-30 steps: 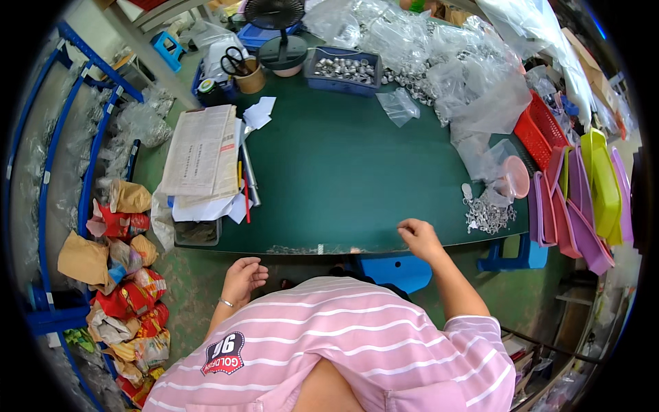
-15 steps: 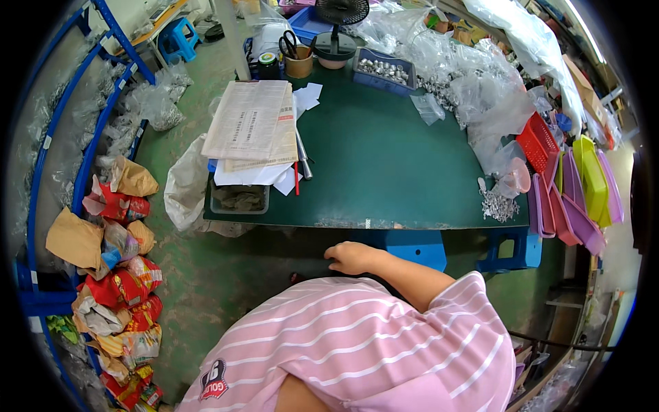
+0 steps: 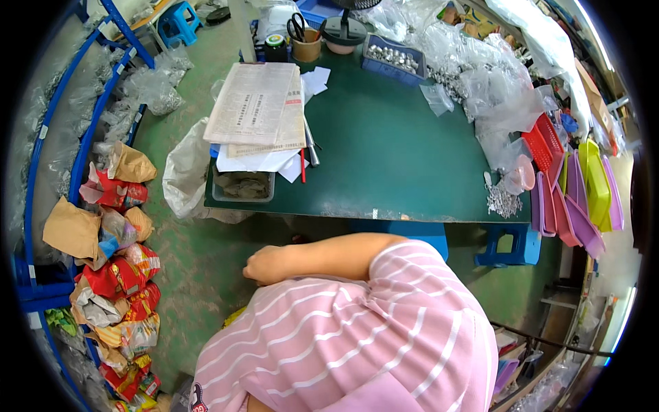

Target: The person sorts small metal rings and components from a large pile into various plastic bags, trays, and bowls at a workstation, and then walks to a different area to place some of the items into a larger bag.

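My right forearm lies across the front of my body, in front of the green table [image 3: 391, 151]. At its end my right hand [image 3: 264, 266] hangs over the floor, left of the middle, with its fingers curled in. The palm is turned out of sight, so whether anything is in it cannot be seen. No object pokes out of the fist, and it touches neither the table nor the bags. My left hand is out of view; only a bit of skin shows at the lower edge, beside the pink striped shirt [image 3: 357, 329].
Stacked papers [image 3: 254, 110] lie by a clear tub [image 3: 244, 187] on the table's left. A blue bin [image 3: 393, 60] holds metal parts, near plastic bags [image 3: 487, 75]. Coloured trays [image 3: 583, 185] line the right. Blue shelving [image 3: 86, 144] and packed bags [image 3: 123, 275] stand left; a blue stool [image 3: 509, 246] sits right.
My right hand has swung left and slightly down, its fingers now more closed. My body has leaned left, and the table appears a little shifted in view.
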Tool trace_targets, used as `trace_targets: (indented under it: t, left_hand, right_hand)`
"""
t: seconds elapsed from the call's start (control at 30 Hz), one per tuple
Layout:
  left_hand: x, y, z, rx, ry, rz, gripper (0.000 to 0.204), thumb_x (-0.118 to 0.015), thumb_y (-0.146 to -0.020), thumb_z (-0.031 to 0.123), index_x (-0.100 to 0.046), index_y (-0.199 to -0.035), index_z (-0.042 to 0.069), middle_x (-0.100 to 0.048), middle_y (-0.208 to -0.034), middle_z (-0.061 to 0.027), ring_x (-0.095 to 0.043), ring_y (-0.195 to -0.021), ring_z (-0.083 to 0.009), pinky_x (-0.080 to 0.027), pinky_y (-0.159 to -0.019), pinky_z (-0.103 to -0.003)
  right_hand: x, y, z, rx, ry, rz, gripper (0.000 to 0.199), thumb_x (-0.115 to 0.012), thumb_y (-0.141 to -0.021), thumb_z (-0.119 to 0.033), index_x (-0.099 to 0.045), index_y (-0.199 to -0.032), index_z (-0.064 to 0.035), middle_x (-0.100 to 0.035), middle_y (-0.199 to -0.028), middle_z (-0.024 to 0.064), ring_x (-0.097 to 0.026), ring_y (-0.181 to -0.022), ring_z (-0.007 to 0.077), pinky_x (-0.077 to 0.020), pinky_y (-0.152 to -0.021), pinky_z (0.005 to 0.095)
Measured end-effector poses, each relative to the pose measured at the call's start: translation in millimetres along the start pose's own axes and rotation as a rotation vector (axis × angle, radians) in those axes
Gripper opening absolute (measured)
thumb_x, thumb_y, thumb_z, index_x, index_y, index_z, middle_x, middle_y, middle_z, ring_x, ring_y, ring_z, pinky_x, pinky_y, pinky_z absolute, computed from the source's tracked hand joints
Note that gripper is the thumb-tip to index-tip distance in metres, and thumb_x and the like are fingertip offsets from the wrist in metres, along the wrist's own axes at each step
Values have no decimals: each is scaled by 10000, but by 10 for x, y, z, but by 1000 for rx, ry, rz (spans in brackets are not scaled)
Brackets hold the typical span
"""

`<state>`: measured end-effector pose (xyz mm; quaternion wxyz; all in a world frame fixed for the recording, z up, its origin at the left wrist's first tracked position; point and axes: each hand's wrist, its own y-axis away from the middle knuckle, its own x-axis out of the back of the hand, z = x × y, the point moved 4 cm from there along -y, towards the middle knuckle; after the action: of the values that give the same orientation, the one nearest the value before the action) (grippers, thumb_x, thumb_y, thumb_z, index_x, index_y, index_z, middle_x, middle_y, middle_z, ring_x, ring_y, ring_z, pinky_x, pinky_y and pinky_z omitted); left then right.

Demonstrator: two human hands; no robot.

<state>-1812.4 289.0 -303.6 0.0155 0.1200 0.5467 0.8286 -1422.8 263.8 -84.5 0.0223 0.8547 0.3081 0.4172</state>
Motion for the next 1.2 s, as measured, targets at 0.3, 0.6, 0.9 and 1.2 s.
trace_targets:
  t: [0.3, 0.6, 0.9, 1.2]
  left_hand:
    - [-226, -24, 368, 17, -15, 1, 162, -499, -828, 166, -510, -943, 52, -586, -779, -90, -567, -627, -166, -470, -527, -294]
    - [459, 152, 281, -20, 104, 89, 157, -496, -827, 168, -512, -939, 59, -585, -777, -87, -563, -621, -167, -464, -521, -297]
    - [1350, -57, -177, 54, 276, 144, 153, -493, -825, 169, -515, -935, 65, -584, -775, -85, -560, -616, -167, -458, -515, -299]
    - [2186, -554, -199, 105, 381, 140, 149, -491, -823, 170, -517, -932, 71, -582, -772, -82, -557, -611, -167, -452, -509, -301]
  right_hand:
    - [245, 58, 455, -69, -37, 57, 236, -562, -737, -202, -576, -868, -6, -600, -822, 190, -584, -803, 334, -467, -672, 428]
    - [164, 306, 988, -400, -79, 48, 202, -565, -737, -133, -569, -923, -54, -592, -882, 165, -560, -830, 340, -441, -690, 427]
    - [234, -512, 577, -552, 10, -80, 181, -536, -701, -108, -592, -853, -26, -598, -881, 188, -564, -871, 338, -457, -727, 410]
    - [307, -2084, -121, -388, -96, 10, 230, -527, -751, -151, -579, -926, -11, -597, -863, 200, -565, -839, 354, -452, -732, 411]
